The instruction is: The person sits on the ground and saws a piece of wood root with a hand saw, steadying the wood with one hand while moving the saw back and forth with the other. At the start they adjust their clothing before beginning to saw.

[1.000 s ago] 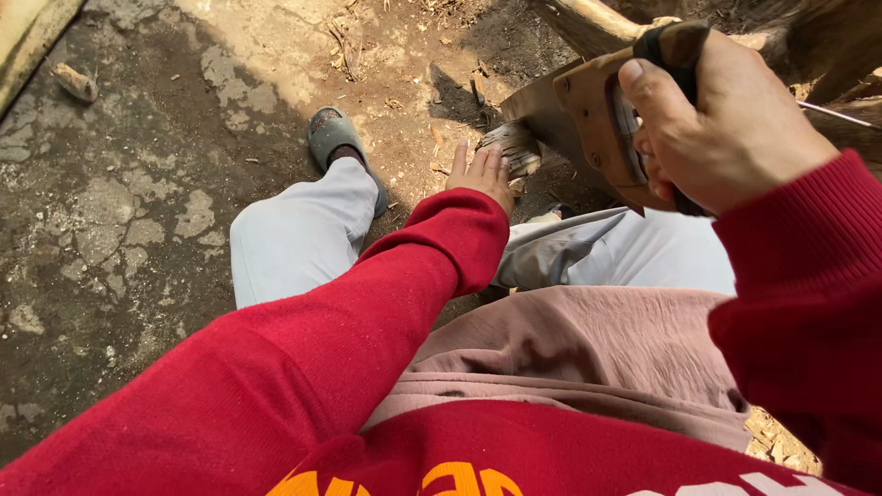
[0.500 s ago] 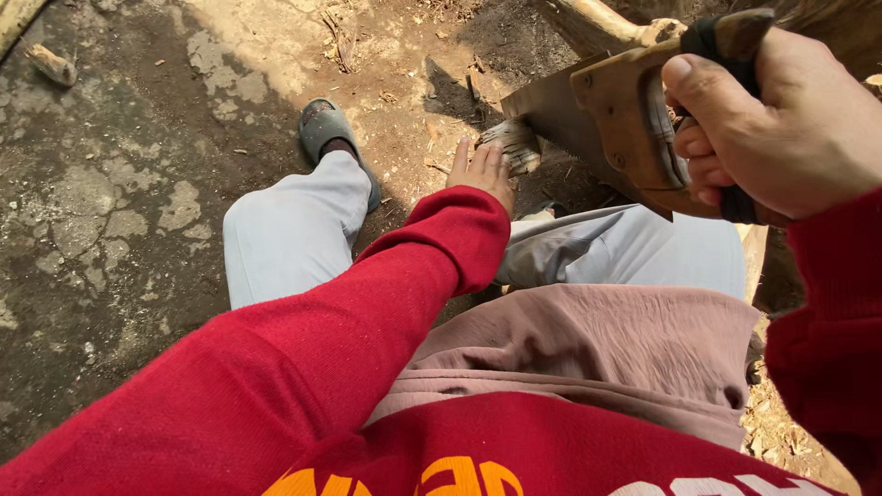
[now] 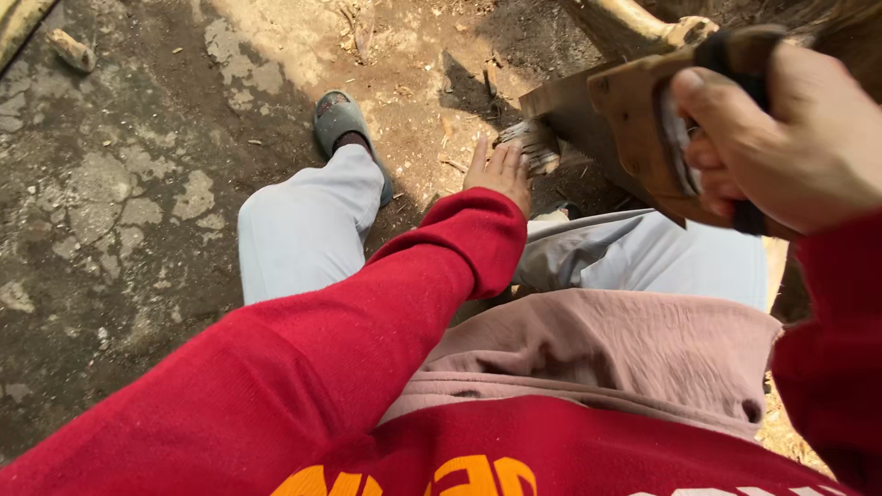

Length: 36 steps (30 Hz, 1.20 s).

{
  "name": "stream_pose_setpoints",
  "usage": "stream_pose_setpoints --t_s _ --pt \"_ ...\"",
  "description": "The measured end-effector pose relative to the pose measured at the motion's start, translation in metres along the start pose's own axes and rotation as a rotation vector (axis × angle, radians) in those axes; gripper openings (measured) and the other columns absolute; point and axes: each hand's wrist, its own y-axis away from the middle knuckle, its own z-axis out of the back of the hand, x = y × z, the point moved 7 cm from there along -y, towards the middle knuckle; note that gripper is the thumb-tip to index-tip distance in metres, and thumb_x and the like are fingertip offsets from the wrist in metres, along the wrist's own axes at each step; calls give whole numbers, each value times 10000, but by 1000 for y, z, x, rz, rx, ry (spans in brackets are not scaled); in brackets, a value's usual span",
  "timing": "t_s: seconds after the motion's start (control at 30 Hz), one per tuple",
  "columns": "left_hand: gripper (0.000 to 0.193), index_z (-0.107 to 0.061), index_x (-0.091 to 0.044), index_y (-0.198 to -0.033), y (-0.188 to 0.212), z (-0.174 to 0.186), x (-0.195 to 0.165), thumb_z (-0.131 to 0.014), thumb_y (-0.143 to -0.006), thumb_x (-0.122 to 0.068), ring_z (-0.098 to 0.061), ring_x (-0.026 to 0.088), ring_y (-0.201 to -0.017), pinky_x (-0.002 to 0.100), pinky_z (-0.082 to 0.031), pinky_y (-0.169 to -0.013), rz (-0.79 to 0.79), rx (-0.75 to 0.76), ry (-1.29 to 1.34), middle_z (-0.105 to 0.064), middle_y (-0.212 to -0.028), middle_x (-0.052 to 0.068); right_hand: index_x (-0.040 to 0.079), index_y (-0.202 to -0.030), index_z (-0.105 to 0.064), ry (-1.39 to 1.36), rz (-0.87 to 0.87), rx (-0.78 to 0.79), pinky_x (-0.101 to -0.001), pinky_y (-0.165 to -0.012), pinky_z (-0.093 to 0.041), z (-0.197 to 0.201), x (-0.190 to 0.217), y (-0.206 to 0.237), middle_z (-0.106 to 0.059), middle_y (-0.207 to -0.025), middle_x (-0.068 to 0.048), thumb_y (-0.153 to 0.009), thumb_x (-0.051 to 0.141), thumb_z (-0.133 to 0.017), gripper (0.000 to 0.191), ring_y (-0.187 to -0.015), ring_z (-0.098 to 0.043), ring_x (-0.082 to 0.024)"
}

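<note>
Nearest, the right hand (image 3: 790, 138) is clenched around the wooden handle of a handsaw (image 3: 634, 129), whose blade slants down and left. Farther out, the left hand (image 3: 501, 170) lies open, fingers spread, just beside the blade's tip, pressing a small wood piece (image 3: 530, 147) on the dirt ground (image 3: 138, 184).

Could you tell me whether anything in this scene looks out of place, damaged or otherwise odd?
Mainly the closeness: the left hand rests right beside the worn blade of the wooden-handled handsaw gripped by the right hand. The grey ground is cracked, with dirt and wood scraps scattered about.
</note>
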Motion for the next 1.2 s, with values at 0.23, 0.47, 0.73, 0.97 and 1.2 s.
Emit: stream_pose_setpoints --t_s 0.23,0.47,0.73,0.97,1.2 --pt "593 -151 -150 -1626 -2 4 -3 -192 -1047 -273 -121 250 -1553 536 60 -1232 -15 25 -29 -105 -1706 53 15 -994 -581 162 59 27 -347 -399 -439 -35 20 -41 -521 -604 -55 -1094 258 -535 266 -455 -508 -157" --pt "595 -221 -143 -1612 -2 1 7 -236 -1054 -347 -141 239 -1556 531 30 -1244 -22 -1 63 -155 -1706 64 21 -961 -560 228 24 49 -369 -408 -427 -61 5 -57 -537 -595 -55 -1082 269 -535 277 -445 -511 -160" --pt "602 -229 -124 -1600 -9 -6 2 -241 -1041 -349 -151 244 -1537 527 30 -1233 -2 -25 7 -171 -1693 70 11 -965 -575 130 50 11 -357 -382 -423 -14 19 -21 -493 -617 -70 -1114 251 -548 284 -443 -465 -143" --pt "628 -187 -117 -1619 -15 -10 7 -237 -1040 -356 -145 242 -1549 540 19 -1229 -27 7 -18 -137 -1701 89 27 -1076 -552 93 74 11 -343 -420 -455 -80 -10 -73 -545 -636 -24 -1083 266 -564 239 -479 -522 -136" --pt "594 -185 -139 -1617 -5 5 1 -208 -1049 -310 -151 235 -1547 529 29 -1239 -13 -39 16 -148 -1703 52 -18 -968 -564 76 111 -47 -349 -348 -390 11 18 9 -469 -596 -73 -1125 225 -545 290 -418 -444 -144"
